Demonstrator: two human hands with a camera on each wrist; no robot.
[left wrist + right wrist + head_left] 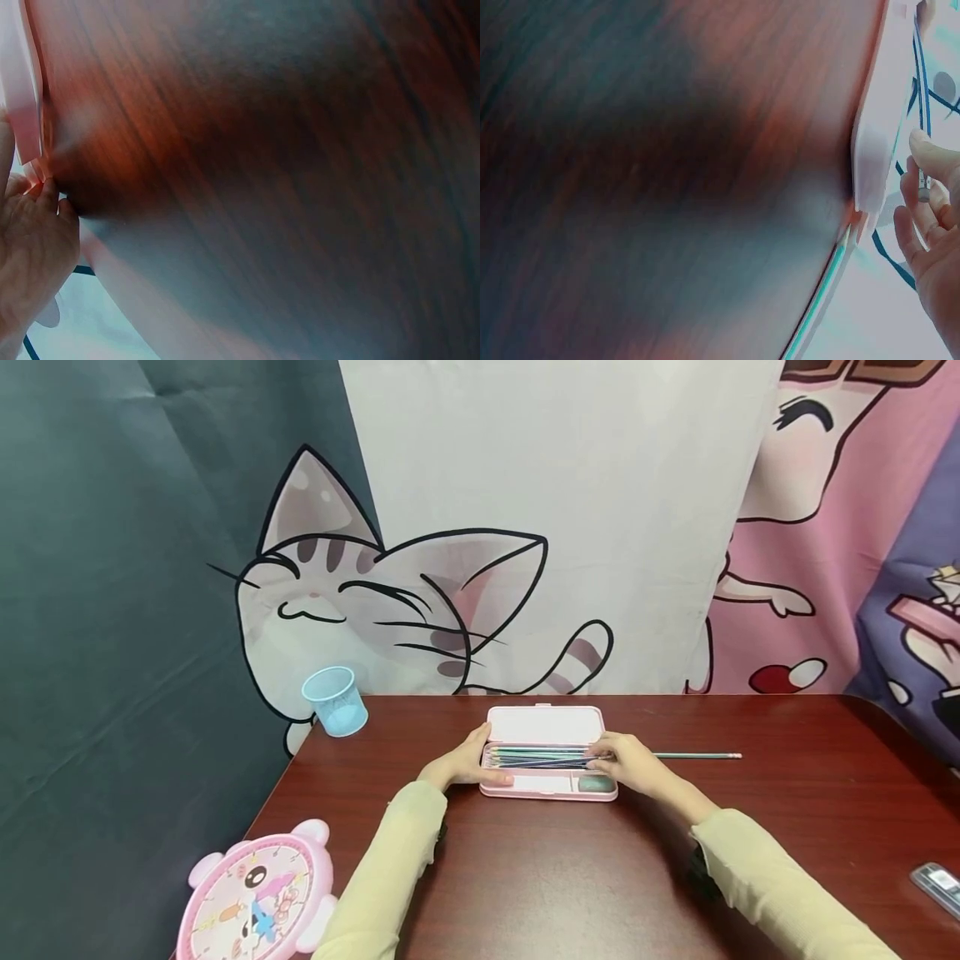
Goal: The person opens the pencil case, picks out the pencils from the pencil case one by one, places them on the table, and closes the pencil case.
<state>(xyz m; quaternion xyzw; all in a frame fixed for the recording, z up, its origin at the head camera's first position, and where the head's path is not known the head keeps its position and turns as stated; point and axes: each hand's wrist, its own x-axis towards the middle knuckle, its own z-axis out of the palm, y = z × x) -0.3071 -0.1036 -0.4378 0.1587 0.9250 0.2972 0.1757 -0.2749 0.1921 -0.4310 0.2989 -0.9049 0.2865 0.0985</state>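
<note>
Pink pencil case [540,794] lies with its lid up near the centre of the head view, pencils [536,755] inside. Left hand [463,766], thumb and fingers spread wide, touches its left end; right hand [632,765] pinches one pencil [924,193]. Another pencil [697,755] rests right of centre on the table [570,877].
</note>
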